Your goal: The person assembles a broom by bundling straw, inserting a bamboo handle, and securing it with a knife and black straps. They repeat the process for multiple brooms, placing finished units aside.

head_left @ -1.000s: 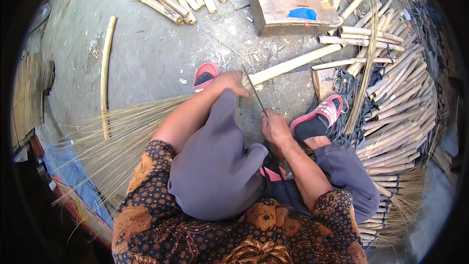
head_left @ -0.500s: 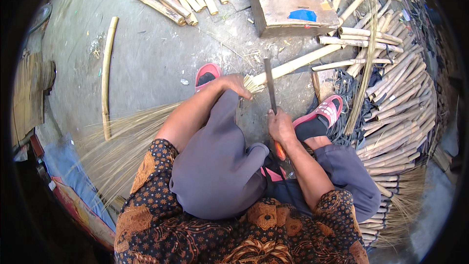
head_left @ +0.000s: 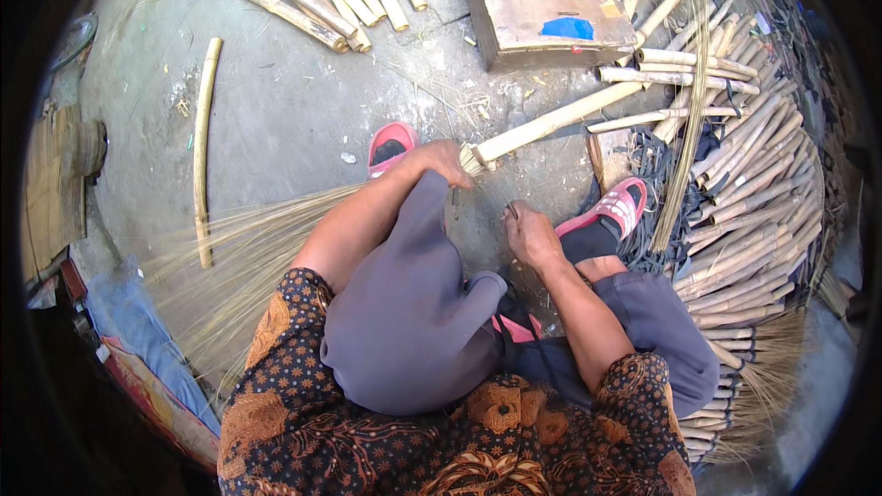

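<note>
My left hand (head_left: 445, 163) is closed around the butt end of a bundle of thin broom sticks (head_left: 470, 160). Their long pale strands (head_left: 266, 225) fan out to the left behind my forearm. A pale bamboo pole (head_left: 560, 119) lies with its near end right beside the cut ends of the bundle. My right hand (head_left: 531, 235) is closed in a fist, a short way right of the bundle, round a long-bladed knife; only a dark bit of the knife (head_left: 512, 211) shows above the fist, and its orange handle is hidden.
A wooden box (head_left: 551, 9) with a blue patch stands ahead. At right are a large pile of bamboo poles (head_left: 744, 257), dark strips (head_left: 643, 248) and a strand bundle (head_left: 687, 129). Finished brooms (head_left: 276, 2) lie at far left, and a single bamboo stick (head_left: 203, 156) lies nearer.
The knife in my right hand has tilted: its upright dark blade and orange handle showed before and now barely show. My left hand and the bundle stay nearly in place; the pole's end sits closer to them.
</note>
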The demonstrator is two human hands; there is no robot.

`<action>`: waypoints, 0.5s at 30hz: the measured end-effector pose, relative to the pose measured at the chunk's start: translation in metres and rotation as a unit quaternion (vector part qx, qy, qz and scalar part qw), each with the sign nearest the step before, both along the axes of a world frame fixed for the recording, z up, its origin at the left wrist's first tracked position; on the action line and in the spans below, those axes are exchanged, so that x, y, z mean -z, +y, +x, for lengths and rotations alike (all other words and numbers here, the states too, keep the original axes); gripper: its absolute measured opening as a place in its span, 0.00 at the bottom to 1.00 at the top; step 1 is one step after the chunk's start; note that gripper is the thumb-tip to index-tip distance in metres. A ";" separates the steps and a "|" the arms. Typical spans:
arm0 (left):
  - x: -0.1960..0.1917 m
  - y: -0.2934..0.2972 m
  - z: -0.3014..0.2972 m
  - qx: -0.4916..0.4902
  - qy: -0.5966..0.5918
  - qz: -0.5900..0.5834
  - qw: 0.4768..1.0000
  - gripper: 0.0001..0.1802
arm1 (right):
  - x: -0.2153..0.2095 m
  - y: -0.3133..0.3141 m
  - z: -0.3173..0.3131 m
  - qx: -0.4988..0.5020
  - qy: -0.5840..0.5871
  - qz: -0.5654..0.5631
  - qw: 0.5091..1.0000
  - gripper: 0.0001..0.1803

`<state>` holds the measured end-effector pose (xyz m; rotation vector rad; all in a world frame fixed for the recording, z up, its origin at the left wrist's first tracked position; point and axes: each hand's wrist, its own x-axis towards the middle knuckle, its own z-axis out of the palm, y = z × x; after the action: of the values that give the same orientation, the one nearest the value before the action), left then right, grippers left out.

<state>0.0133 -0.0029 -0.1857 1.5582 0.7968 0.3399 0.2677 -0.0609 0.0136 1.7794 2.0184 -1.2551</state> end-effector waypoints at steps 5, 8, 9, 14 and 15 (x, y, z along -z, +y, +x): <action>-0.062 0.002 -0.003 0.018 0.109 -0.140 0.984 0.27 | 0.003 -0.005 -0.006 -0.016 0.007 -0.015 1.000 0.15; -0.117 -0.016 0.015 -0.034 0.396 0.003 0.918 0.28 | 0.009 -0.001 -0.006 0.017 0.013 0.009 1.000 0.14; -0.129 -0.019 0.018 -0.059 0.510 0.076 0.855 0.29 | 0.010 0.000 -0.005 0.045 0.012 0.010 0.999 0.14; -0.129 0.003 0.011 -0.050 0.417 -0.013 0.907 0.33 | 0.006 0.005 0.001 -0.022 0.011 0.003 1.000 0.14; -0.121 0.008 0.009 -0.044 0.395 -0.031 0.917 0.34 | 0.004 0.005 0.003 -0.018 0.014 0.017 1.000 0.14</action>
<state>0.0222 0.0053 -0.0646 1.5988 1.4856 -0.2859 0.2707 -0.0559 0.0100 1.7407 2.0898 -1.2484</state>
